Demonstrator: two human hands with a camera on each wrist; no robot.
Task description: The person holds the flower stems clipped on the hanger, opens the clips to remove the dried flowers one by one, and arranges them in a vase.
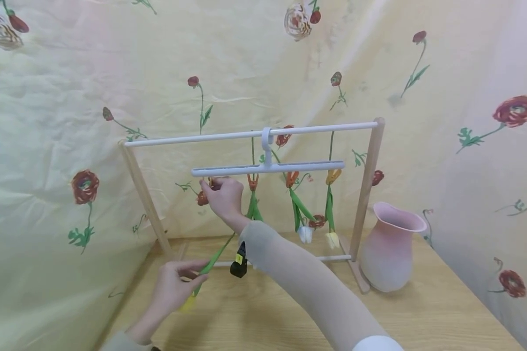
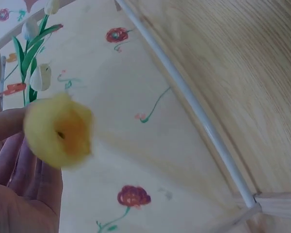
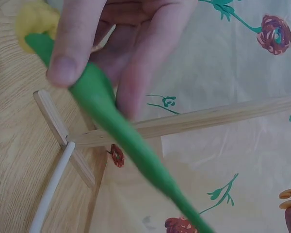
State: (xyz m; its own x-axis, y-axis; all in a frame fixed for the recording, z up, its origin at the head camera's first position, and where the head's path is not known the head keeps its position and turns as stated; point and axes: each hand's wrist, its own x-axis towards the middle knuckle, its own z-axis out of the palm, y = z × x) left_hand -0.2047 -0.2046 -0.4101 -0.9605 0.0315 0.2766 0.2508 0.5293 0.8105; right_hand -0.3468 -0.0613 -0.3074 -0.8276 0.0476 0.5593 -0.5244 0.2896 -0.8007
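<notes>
My left hand [image 1: 173,287] pinches the green leaf and stem of a yellow tulip [image 2: 58,131], its bloom pointing down toward the table. Up at the left end of a white hanger [image 1: 233,170], my right hand [image 1: 226,197] pinches a small orange clothespin [image 3: 290,198] between thumb and fingers. Farther along the hanger, a red-orange clip [image 1: 292,178] grips a white tulip [image 1: 305,234], and a yellow-orange clip [image 1: 333,176] grips a cream tulip [image 1: 332,240], both blooms down. Another tulip hangs from an orange clip [image 1: 252,182]; my right forearm hides its bloom in the head view.
A wooden rack with a white top bar [image 1: 193,139] carries the hanger by its hook. Its wooden posts [image 1: 366,190] stand on the wood table [image 1: 439,307]. Beside the right post is a pink and white vase [image 1: 388,253]. Flower-printed cloth [image 1: 246,58] covers the walls behind.
</notes>
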